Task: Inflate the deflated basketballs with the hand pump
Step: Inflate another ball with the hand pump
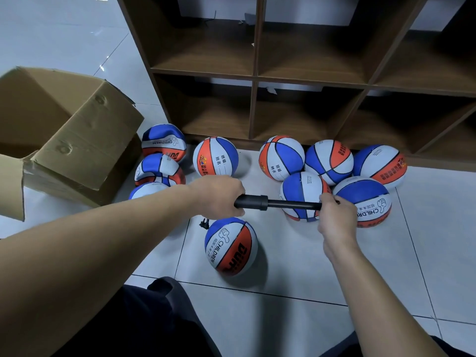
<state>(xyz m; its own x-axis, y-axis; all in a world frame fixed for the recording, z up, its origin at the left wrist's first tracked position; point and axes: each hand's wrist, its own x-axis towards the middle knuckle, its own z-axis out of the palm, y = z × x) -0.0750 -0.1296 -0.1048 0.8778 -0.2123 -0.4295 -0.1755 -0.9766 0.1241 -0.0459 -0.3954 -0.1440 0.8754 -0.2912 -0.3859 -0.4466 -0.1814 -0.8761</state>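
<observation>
A black hand pump [277, 203] lies level in the air between my hands. My left hand [220, 195] grips its thick barrel end. My right hand [334, 215] grips the handle end, and the thin rod shows between them. Under my left hand a short black hose [203, 224] hangs beside a round red, white and blue basketball [231, 246] on the tiles. Three limp, dented balls [159, 168] lie by the box on the left. Several round balls [332, 162] sit to the right, in front of the shelf.
An open cardboard box [64, 135] stands at the left. A dark wooden shelf unit [309, 73] with open cubbies fills the back. One more round ball [215, 156] rests near the shelf's foot. My dark-trousered knee [154, 318] is at the bottom.
</observation>
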